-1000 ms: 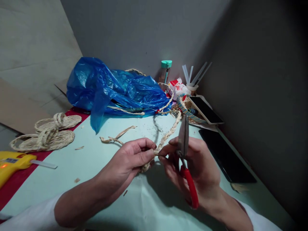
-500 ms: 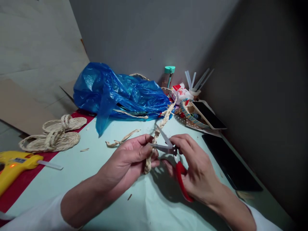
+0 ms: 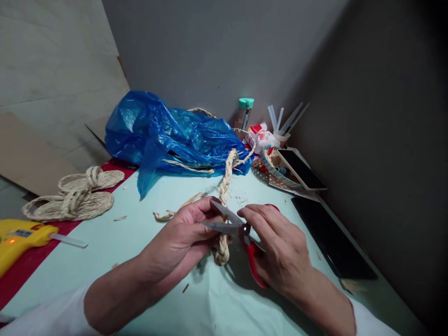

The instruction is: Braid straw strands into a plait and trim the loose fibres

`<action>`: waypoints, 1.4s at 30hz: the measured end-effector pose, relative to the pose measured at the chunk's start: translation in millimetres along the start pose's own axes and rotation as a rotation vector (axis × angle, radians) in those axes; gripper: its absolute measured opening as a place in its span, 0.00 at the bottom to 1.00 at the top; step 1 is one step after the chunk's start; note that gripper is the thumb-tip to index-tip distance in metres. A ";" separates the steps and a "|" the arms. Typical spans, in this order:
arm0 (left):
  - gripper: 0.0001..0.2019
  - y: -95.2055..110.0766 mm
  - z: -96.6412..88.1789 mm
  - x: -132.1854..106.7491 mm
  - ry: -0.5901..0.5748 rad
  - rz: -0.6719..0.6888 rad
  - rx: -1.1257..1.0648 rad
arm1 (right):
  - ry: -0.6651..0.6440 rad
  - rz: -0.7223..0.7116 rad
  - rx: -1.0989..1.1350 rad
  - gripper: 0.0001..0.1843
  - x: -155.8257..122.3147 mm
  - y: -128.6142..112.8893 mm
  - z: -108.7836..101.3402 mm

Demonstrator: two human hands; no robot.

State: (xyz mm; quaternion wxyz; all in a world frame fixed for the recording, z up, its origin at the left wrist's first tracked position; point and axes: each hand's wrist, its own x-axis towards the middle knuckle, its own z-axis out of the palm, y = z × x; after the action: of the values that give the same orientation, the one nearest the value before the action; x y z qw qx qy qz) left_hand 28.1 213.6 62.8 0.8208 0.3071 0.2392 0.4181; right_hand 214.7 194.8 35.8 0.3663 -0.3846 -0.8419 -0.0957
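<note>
Left hand [image 3: 187,231] is pinching the braid [image 3: 226,182] above the table [image 3: 168,308] while right hand [image 3: 282,245] is gripping the scissors [image 3: 246,229], blades standing apart across it; whether they are bracketing a strand or merely overlapping it is unclear. Visible braid is looking plaited throughout, with no severed end showing at the blades, so any cut there is seemingly pending. Outward, scraps are dotting the pale cover, sandals [image 3: 93,205] and glue gun [image 3: 26,233] are lying left, the blue bag [image 3: 185,135] is resting against the grey wall [image 3: 192,51].
</note>
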 end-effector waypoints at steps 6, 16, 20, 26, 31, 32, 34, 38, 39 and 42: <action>0.03 -2.1 -5.2 2.0 -0.006 0.000 0.032 | 0.086 -0.054 -0.131 0.13 -2.0 0.1 -0.2; 0.06 7.1 -1.7 -5.8 0.019 0.037 0.221 | 0.151 0.144 -0.123 0.05 1.5 10.2 -9.7; 0.03 6.4 -2.8 -6.9 0.051 0.050 0.235 | 0.121 0.283 -0.008 0.02 3.5 13.1 -13.5; 0.09 7.9 -3.1 -5.5 0.078 0.102 0.224 | -0.023 0.499 0.170 0.05 3.6 15.3 -15.0; 0.09 8.9 -4.4 -3.4 0.115 0.077 0.240 | -0.158 0.681 0.352 0.10 3.3 18.4 -13.4; 0.08 8.8 -4.1 -3.1 0.112 0.070 0.233 | -0.178 0.703 0.379 0.10 3.2 18.9 -12.8; 0.09 8.7 -3.0 -3.0 0.109 0.068 0.225 | -0.193 0.728 0.424 0.11 2.8 19.9 -11.6; 0.13 9.2 -0.8 -4.6 0.158 0.096 0.264 | -0.143 0.723 0.468 0.11 2.6 20.9 -11.4; 0.14 9.4 -0.6 -5.3 0.168 0.092 0.270 | -0.130 0.728 0.477 0.11 3.4 20.7 -12.3; 0.14 8.9 -0.9 -7.7 0.152 0.069 0.301 | -0.095 0.785 0.541 0.12 8.5 17.9 -17.8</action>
State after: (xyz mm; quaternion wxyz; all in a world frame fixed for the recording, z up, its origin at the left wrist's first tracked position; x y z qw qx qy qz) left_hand 18.5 211.5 69.5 0.7302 0.4021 0.3499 0.4275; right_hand 233.4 204.1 52.2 0.4227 -0.5683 -0.6436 0.2901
